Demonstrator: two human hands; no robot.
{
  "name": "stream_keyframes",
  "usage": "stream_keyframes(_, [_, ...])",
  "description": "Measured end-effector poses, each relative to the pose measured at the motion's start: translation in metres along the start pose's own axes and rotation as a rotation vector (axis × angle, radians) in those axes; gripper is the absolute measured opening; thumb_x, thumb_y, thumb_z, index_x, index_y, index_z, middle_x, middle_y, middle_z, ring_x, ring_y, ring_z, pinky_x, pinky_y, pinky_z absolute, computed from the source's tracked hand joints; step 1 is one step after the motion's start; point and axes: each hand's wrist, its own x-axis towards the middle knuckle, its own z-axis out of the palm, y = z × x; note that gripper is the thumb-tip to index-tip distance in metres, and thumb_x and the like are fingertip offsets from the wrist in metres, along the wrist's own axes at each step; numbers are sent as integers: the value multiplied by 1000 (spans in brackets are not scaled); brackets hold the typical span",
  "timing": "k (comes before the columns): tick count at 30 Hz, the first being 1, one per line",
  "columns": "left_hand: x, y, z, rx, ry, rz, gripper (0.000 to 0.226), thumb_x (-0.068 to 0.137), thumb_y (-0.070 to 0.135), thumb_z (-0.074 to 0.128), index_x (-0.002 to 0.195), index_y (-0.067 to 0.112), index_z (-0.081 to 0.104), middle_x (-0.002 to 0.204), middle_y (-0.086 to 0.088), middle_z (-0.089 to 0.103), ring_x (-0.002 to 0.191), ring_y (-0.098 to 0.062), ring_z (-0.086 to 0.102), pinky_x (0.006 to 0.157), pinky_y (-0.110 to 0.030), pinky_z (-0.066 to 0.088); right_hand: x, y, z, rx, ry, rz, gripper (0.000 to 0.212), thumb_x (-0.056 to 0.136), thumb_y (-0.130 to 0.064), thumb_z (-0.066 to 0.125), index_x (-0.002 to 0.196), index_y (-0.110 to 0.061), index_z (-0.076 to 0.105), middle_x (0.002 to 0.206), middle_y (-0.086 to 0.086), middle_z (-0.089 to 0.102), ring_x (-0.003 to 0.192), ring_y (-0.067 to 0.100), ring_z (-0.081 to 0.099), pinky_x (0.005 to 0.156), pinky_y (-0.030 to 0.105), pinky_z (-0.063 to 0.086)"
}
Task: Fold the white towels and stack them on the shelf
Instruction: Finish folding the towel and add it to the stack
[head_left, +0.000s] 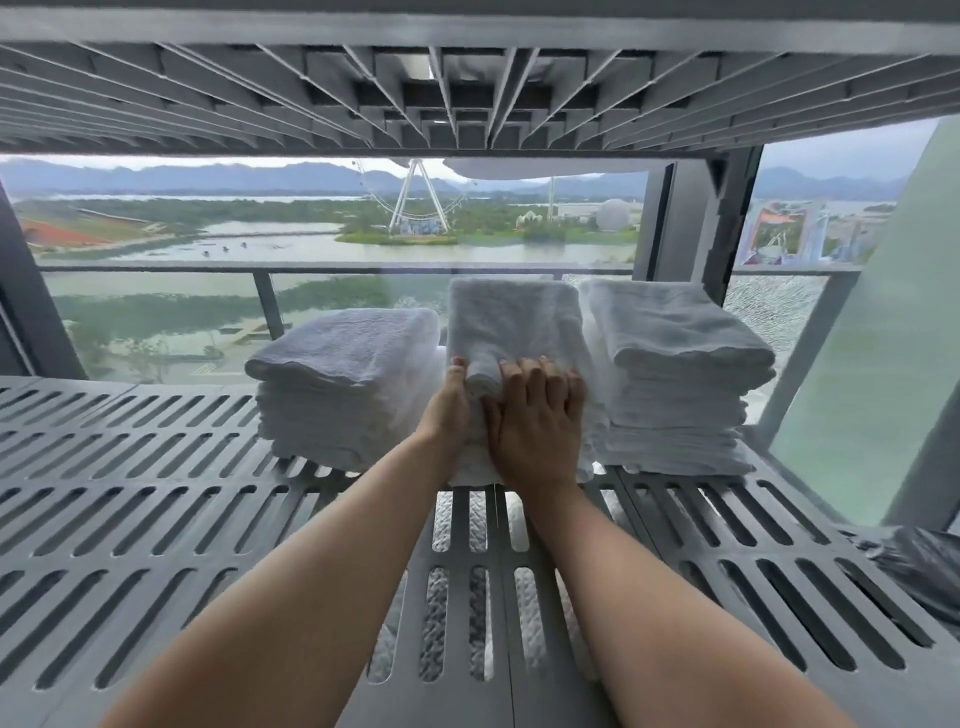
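Three stacks of folded white towels stand side by side on the grey slotted shelf (156, 467). The middle stack (514, 322) is the tallest, with the left stack (348, 384) and the right stack (680, 374) beside it. Both my hands are at the front of the middle stack. My left hand (449, 410) grips the front fold of its top towel, thumb on top. My right hand (537, 421) lies against the stack's front with its fingers curled over the same towel's edge.
Another slotted shelf (467, 88) hangs close above, with white cloth showing through its slots. A window with a balcony rail is right behind the stacks. More white cloth shows below through the shelf's slots. A dark crumpled bag (919, 566) lies at the right edge.
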Motion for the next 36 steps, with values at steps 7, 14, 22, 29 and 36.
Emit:
stream_keyframes(7, [-36,26,-38,420,-23,97,43,105,47,41,110,12,65,96,-4,65,75,-20,65,60,-22,51,6,-2,-19,72,39,14,45,103,-44,35,125,-15,61,127,8,61,130,34,48,115,55,25])
stream_keyframes(14, [-37,89,-130,1072,241,716,21,96,31,57,103,24,75,109,4,74,96,-14,69,79,-28,49,36,-50,-37,94,99,-54,30,99,-36,42,114,-18,60,119,6,63,126,29,50,120,52,17])
stream_keyframes(22, [24,119,-231,1107,341,564,30,98,37,51,106,16,70,111,-13,70,99,-31,62,81,-35,45,154,-75,1,12,-584,237,45,100,-40,30,140,-29,49,151,11,43,135,33,42,101,39,34])
stream_keyframes(29, [80,110,-273,991,282,452,38,101,34,42,68,16,50,100,-24,69,84,-37,58,69,-37,35,157,-76,39,15,-852,674,73,83,-69,39,142,-27,49,128,12,59,51,19,59,44,27,44])
stream_keyframes(36, [98,101,-274,758,139,331,47,103,45,41,113,5,66,116,-21,67,98,-34,59,79,-39,40,167,-103,17,3,-717,647,68,91,-68,30,139,-25,51,138,13,55,88,36,69,88,46,53])
